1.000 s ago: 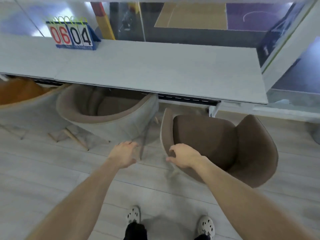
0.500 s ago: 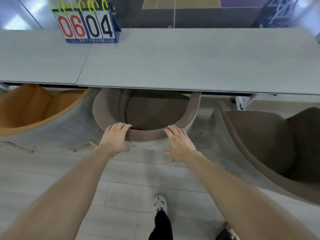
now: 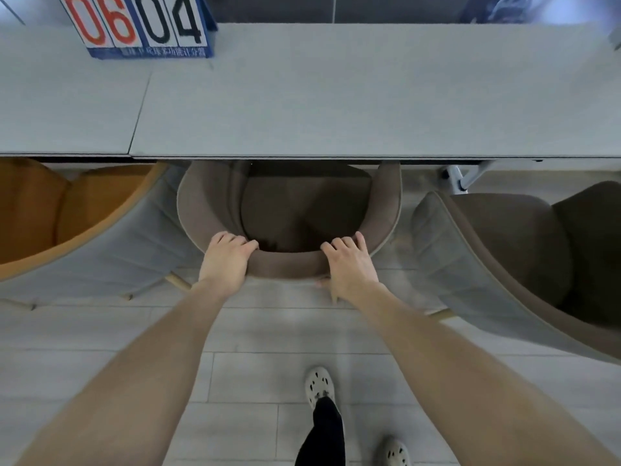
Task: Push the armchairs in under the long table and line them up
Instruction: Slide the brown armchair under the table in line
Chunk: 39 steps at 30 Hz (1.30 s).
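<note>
Both hands are clamped on the curved top edge of the brown armchair (image 3: 289,210) dead centre. The left hand (image 3: 225,262) grips the backrest rim at about 7 o'clock of the chair's ring, fingers curled over into the inside. The right hand (image 3: 349,264) grips it at about 5 o'clock, fingers over the top, thumb down the outer back. That chair's front is tucked under the long table (image 3: 336,95), so the front of the seat and both arm ends are hidden by the tabletop; its legs can't be seen at all.

At 9 o'clock sits an orange armchair (image 3: 67,210) with a grey outer shell, cut off by the left edge and partly under the table too. At 3 o'clock there's a darker brown armchair (image 3: 524,250), turned at an angle and standing clear of the table, its far side cut off by the frame.

On the table at 11 o'clock is a flip scoreboard (image 3: 141,25) reading 06 and 04, top cropped off. The floor (image 3: 100,331) is pale grey wood-look planks. White clogs (image 3: 319,385) and a black trouser leg show at 6 o'clock. Stuff beyond the table is too blurry to make out.
</note>
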{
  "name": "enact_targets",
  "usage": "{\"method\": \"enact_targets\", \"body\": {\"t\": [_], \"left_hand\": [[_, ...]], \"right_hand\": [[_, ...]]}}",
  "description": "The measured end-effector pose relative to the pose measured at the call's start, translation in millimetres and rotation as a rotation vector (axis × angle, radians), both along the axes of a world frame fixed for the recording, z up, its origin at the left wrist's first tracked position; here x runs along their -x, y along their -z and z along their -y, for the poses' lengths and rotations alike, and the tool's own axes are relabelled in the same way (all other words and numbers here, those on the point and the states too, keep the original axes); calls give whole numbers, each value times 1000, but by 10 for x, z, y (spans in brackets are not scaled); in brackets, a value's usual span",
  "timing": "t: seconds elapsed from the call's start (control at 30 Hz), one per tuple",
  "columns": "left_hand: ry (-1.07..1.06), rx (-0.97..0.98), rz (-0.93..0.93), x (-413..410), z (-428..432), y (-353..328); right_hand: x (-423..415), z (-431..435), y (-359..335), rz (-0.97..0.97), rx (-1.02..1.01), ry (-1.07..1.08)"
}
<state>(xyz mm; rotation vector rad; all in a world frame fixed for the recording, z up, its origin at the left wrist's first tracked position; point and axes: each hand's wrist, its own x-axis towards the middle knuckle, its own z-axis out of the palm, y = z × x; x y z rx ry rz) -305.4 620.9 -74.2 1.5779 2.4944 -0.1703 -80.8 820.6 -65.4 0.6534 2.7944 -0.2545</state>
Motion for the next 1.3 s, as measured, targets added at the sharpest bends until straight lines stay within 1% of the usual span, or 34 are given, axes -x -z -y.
{"method": "enact_targets", "body": {"t": [0.3, 0.4, 0.63, 0.87, 0.97, 1.07, 1.2, 1.3], "left_hand": [[-47, 118, 4, -508, 231, 6], [-66, 133, 13, -730, 362, 14], [-70, 180, -25, -1221, 658, -46], [-32, 186, -22, -1705, 1063, -109], [-30, 148, 60, -1683, 1261, -124], [-7, 128, 114, -1530, 1432, -139], [20, 125, 102, -1258, 1491, -96], [85, 142, 63, -1146, 1481, -59]], "right_hand": [[-346, 135, -59, 31, 42, 16], [-524, 238, -83, 48, 63, 7], [-976, 555, -110, 12, 61, -3], [-1342, 1022, -108, 86, 59, 7], [-1356, 1257, -96, 73, 77, -18], [-1316, 1381, -65, 65, 86, 1], [-1283, 1424, -30, 72, 64, 42], [-1260, 1435, -14, 65, 45, 63]]}}
